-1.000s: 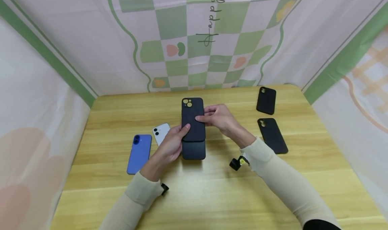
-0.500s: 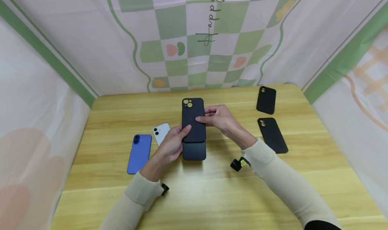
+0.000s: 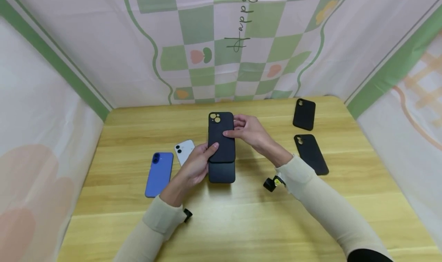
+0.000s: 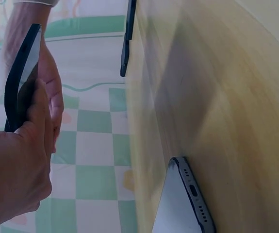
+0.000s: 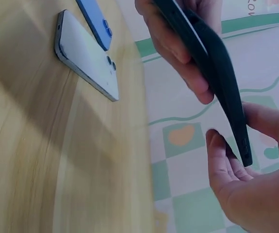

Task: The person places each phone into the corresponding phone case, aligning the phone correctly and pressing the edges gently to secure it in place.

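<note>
Case (image 3: 217, 133) — long axis fore-aft, camera end (image 3: 226, 118) farthest

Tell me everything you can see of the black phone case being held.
The black phone case looks matte, perhaps rubbery, with rounded corners and camera openings at its far end. It is held above the wooden table, back up. It partly covers a dark phone whose near end sticks out beneath. The left hand grips its left side; the thumb of the right hand touches it near the right edge.

Checkered cloth (image 3: 197, 24) (lettered "Happy") behind wooden table (image 3: 228, 223).
</note>
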The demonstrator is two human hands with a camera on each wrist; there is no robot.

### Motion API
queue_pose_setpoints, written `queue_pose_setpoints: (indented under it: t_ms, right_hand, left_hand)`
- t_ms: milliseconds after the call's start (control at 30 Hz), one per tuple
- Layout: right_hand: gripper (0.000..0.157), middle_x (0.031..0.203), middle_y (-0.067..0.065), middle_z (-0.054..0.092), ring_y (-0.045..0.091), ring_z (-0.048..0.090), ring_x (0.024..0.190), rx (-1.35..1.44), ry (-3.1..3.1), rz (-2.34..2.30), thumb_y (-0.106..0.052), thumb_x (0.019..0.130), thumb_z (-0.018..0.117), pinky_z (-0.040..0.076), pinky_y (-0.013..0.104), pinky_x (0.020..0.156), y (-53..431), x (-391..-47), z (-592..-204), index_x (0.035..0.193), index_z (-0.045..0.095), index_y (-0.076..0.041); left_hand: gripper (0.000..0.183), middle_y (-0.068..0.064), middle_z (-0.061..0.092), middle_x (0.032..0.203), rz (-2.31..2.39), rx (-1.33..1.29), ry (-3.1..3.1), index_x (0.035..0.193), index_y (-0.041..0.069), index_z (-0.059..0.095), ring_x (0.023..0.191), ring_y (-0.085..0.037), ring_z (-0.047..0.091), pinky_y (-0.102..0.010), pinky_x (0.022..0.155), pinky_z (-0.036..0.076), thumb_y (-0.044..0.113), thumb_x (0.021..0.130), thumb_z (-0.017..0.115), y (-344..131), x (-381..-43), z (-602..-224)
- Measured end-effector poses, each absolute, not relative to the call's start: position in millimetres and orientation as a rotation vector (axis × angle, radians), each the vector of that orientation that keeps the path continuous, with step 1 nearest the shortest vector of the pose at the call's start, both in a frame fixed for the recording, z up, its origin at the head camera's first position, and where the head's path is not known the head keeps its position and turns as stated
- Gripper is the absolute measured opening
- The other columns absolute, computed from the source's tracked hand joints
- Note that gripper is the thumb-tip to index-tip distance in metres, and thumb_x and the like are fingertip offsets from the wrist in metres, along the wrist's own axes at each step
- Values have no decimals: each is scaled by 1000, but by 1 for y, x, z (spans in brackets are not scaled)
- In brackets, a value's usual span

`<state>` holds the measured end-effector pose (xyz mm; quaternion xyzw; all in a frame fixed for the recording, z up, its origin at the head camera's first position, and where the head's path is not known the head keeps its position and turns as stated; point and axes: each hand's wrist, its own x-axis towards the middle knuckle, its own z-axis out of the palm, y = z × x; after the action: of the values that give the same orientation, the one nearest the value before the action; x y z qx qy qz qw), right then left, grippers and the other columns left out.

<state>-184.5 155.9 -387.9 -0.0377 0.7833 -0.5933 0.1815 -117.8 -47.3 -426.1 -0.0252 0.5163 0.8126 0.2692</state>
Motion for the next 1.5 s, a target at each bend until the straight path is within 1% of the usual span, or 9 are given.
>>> queue_pose_setpoints:
  t_ms: [67, 167, 300, 500, 667, 800, 1067, 1300, 1500]
  right_hand:
    - [82, 127, 18, 70, 25, 69, 111, -127, 2199, -1712, -7, 91, 84, 58, 37, 100, 156, -185, -390, 160, 42, -7]
    - [82, 124, 19, 71, 26, 71, 108, -160, 2171, -1769, -2, 90, 83, 61, 32, 92, 155, -185, -392, 161, 43, -14]
    - [79, 121, 19, 73, 24, 74, 103, -193, 2171, -1795, -1, 91, 83, 62, 28, 87, 156, -185, -396, 159, 47, -15]
    - [77, 114, 17, 76, 24, 75, 101, -213, 2185, -1788, -4, 91, 83, 63, 30, 87, 156, -184, -399, 158, 48, -17]
    - [79, 108, 15, 79, 24, 77, 99, -258, 2196, -1727, -6, 91, 84, 62, 30, 89, 155, -178, -399, 159, 46, -13]
    - [79, 106, 16, 78, 24, 77, 97, -283, 2222, -1705, -6, 90, 84, 62, 28, 85, 154, -174, -398, 159, 46, -11]
    - [79, 109, 17, 78, 22, 76, 97, -295, 2273, -1671, -8, 90, 85, 61, 25, 82, 157, -171, -399, 159, 47, -10]
    - [77, 104, 15, 77, 21, 75, 92, -285, 2325, -1632, -8, 87, 88, 60, 23, 76, 160, -167, -399, 155, 52, -9]
    - [73, 106, 17, 77, 22, 76, 93, -340, 2295, -1613, -7, 86, 88, 62, 25, 76, 159, -161, -401, 152, 55, -5]
  left_hand:
    - [43, -21, 58, 149, 2180, -67, 1393, 154, -2, 46, 139, -32, 58, -40, 107, 55, 21, 117, 41, -48, -118, -426]
    - [44, -21, 57, 150, 2169, -67, 1397, 154, -2, 45, 140, -32, 57, -41, 107, 55, 20, 117, 41, -48, -117, -426]
    - [44, -21, 57, 150, 2169, -73, 1396, 154, -3, 45, 140, -32, 57, -41, 108, 55, 20, 117, 42, -48, -118, -426]
    - [45, -20, 58, 150, 2185, -112, 1379, 154, -3, 46, 141, -31, 56, -41, 110, 53, 21, 116, 43, -47, -118, -426]
    - [45, -20, 56, 152, 2216, -114, 1364, 155, -3, 43, 143, -30, 54, -42, 113, 51, 19, 116, 45, -48, -121, -425]
    - [45, -20, 56, 151, 2223, -107, 1360, 155, -4, 43, 142, -31, 54, -40, 112, 52, 18, 116, 44, -49, -122, -424]
    - [45, -21, 57, 150, 2197, -112, 1367, 154, -4, 45, 142, -31, 55, -39, 110, 53, 20, 116, 43, -48, -122, -425]
    - [45, -22, 58, 149, 2190, -123, 1363, 153, -5, 46, 140, -32, 56, -39, 109, 54, 21, 116, 44, -45, -122, -427]
    - [46, -22, 60, 146, 2197, -141, 1379, 153, -4, 46, 138, -31, 59, -41, 108, 55, 23, 116, 44, -45, -123, -426]
